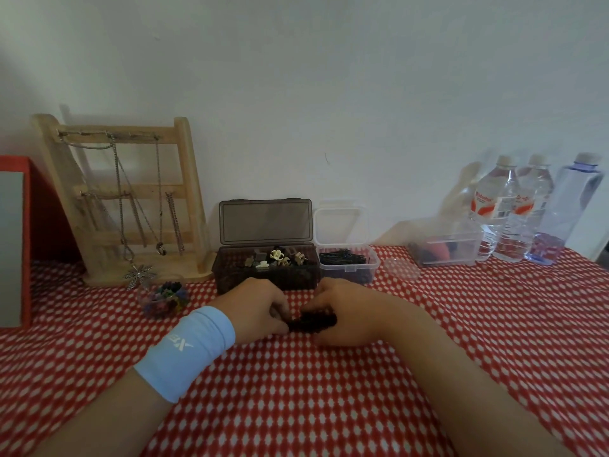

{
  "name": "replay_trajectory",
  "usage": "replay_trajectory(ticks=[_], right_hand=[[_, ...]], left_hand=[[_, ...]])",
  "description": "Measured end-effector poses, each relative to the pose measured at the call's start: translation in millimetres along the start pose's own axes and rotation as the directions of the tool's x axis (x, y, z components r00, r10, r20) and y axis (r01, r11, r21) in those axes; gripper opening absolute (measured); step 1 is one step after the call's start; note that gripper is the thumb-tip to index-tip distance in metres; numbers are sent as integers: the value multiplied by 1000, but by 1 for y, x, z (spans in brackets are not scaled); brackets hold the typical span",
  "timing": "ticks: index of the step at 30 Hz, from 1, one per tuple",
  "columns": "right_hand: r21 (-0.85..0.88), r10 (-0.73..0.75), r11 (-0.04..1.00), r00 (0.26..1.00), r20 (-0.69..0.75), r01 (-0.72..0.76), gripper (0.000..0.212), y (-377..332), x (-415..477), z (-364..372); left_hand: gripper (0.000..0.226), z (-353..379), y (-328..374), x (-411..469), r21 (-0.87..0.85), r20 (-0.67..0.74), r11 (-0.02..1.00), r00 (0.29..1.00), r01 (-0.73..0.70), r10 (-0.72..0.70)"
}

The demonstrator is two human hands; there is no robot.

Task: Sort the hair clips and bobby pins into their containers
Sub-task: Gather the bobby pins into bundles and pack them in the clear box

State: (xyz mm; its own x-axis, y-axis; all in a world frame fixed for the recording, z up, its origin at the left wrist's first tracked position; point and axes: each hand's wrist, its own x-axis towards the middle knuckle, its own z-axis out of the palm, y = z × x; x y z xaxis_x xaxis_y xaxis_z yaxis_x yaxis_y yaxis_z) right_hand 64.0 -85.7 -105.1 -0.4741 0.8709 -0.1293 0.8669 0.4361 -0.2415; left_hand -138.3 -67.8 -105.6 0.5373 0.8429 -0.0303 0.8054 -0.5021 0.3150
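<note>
In the head view, the left hand (260, 308) and the right hand (342, 311) meet low on the counter (296, 407), which is covered in a red-and-white patterned cloth. Both hands curl their fingers around a dark clump (313, 321) held between them. The clump is too blurred to tell whether it is pins or clips.

Just beyond the left hand's knuckles stands a smoky box (267, 275) with its lid up, and pale and dark hair clips (280, 255) lie inside. Just beyond the right hand sits a clear box (349, 263), also open, holding black bobby pins (342, 257).

A light blue wristband (186, 351) wraps the left wrist. Left of the left hand is a small clear bowl (163, 300) of coloured pieces, with a wooden jewellery stand (122, 199) behind it. Far beyond the right hand stand water bottles (497, 209).
</note>
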Motion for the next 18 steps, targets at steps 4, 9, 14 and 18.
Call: replay_trajectory(ticks=[4,9,14,18], right_hand=[[-68,3,998,1000,-24,-4,39,-2,4,0],[-72,45,996,998,-39,-47,30,-4,7,-3],[-154,93,984,995,24,-89,33,-8,12,-5],[-196,110,976,993,44,-100,37,-10,13,-4]], left_hand=[[15,12,1,4,-80,-89,997,996,-14,7],[33,15,2,3,-113,-134,993,991,-15,0],[26,18,5,5,22,-117,997,990,-71,73],[22,27,7,7,5,-194,998,979,-67,66]])
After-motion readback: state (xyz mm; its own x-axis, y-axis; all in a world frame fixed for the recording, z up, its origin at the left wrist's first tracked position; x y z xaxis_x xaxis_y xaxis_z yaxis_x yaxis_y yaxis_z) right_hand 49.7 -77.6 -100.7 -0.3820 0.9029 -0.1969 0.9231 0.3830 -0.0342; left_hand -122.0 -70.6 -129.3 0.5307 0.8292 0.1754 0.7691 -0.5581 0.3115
